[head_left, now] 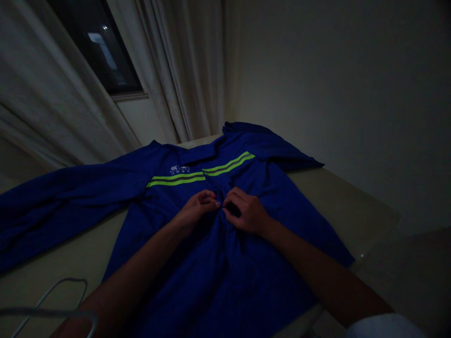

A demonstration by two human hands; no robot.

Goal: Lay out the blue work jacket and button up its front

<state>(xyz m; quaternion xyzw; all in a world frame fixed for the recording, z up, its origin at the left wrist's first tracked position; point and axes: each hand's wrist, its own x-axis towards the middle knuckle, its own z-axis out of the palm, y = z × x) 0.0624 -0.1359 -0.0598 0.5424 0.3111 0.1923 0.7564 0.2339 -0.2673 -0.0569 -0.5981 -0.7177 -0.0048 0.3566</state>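
A blue work jacket lies spread out with its collar end away from me and both sleeves out to the sides. Yellow-green reflective stripes and a white printed logo cross its chest. At the middle of the front, just below the stripes, my left hand pinches one edge of the front opening. My right hand is closed on the facing edge, its fingertips almost touching those of the left. The fabric puckers into folds around them. Whatever fastener may sit between the fingertips is hidden and too dark to make out.
The jacket rests on a pale table, whose right edge slopes toward me. A white cable loops at the lower left, near my left forearm. Light curtains hang behind beside a dark window; a plain wall stands at the right.
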